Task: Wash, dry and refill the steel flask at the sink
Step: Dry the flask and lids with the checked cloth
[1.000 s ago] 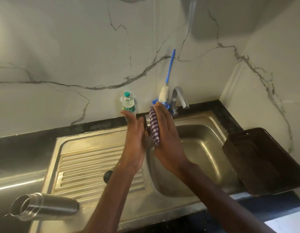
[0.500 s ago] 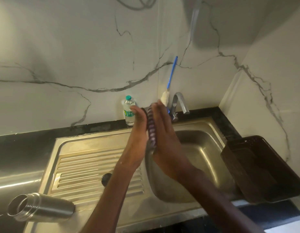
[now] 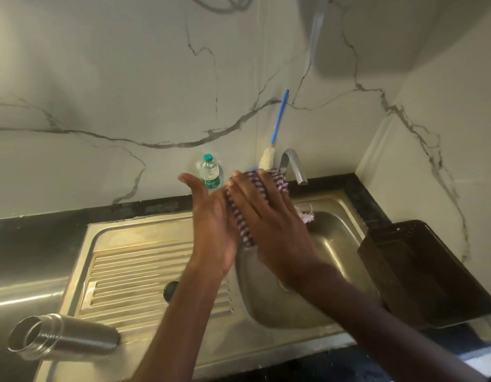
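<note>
Both hands up over the sink w/ a striped cloth pressed between them; steel flask lies well apart, low left.

Left hand (image 3: 214, 230) flat, fingers straight, palm against the purple-white striped cloth (image 3: 240, 224); right hand (image 3: 269, 224) flat on the cloth's other side, fingers spread over it. Steel flask (image 3: 64, 337) on its side at the front-left corner of the sink (image 3: 145, 271) drainboard, touching neither hand, uncapped mouth facing left twd camera. Plain brushed metal, threaded neck, dark inside. Small black cap-like thing (image 3: 170, 290) on the ribs betw. flask & left forearm.
</note>
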`<state>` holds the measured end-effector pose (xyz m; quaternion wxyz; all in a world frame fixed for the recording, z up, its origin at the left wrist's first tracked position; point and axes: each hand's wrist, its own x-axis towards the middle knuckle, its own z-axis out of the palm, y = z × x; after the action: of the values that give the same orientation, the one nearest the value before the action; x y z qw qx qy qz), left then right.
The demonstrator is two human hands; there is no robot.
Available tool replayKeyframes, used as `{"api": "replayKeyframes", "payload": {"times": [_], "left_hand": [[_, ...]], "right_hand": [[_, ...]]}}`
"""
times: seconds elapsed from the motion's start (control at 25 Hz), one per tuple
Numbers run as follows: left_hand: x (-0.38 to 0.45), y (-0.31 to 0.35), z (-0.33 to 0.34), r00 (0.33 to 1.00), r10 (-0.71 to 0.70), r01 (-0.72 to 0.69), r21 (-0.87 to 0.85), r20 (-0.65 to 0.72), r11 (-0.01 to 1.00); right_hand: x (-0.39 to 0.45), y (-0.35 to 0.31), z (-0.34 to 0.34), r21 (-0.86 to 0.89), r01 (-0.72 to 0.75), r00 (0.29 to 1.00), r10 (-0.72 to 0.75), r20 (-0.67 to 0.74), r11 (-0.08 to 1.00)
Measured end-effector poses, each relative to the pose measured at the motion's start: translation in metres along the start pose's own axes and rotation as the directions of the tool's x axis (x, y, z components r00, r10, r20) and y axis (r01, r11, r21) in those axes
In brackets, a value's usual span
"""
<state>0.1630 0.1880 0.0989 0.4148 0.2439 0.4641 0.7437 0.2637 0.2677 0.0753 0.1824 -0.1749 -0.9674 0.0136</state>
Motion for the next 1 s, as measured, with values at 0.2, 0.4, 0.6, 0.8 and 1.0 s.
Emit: {"api": "replayKeyframes", "payload": {"times": [0.2, 0.4, 0.6, 0.8, 1.0], "left_hand": [[0.000, 0.007, 0.002, 0.999, -0.006, 0.006, -0.013, -0.051, 1.000], [-0.005, -0.004, 0.009, 0.997, 0.064, -0.074, 0.352, 0.040, 0.933], [-0.012, -0.012, -0.001, 0.997, 0.052, -0.067, 0.277, 0.060, 0.959], [-0.007, -0.019, 0.001, 0.989, 0.110, -0.132, 0.248, 0.099, 0.960], [0.002, -0.020, -0.013, 0.944, 0.255, -0.322, 0.764, 0.210, 0.560]], "right_hand": [[-0.008, -0.002, 0.025, -0.045, 0.010, 0.985, -0.018, -0.169, 0.999], [0.028, -0.002, -0.022, 0.393, -0.217, 0.969, 0.247, -0.026, 0.894], [0.054, 0.021, -0.077, 0.659, -0.697, 0.711, 0.385, 0.588, 0.282], [0.032, 0.024, -0.041, 0.654, -0.654, 0.617, 0.232, 0.752, -0.380], [0.008, 0.013, -0.028, 0.615, -0.470, 0.734, 0.107, 0.671, -0.633]]}}
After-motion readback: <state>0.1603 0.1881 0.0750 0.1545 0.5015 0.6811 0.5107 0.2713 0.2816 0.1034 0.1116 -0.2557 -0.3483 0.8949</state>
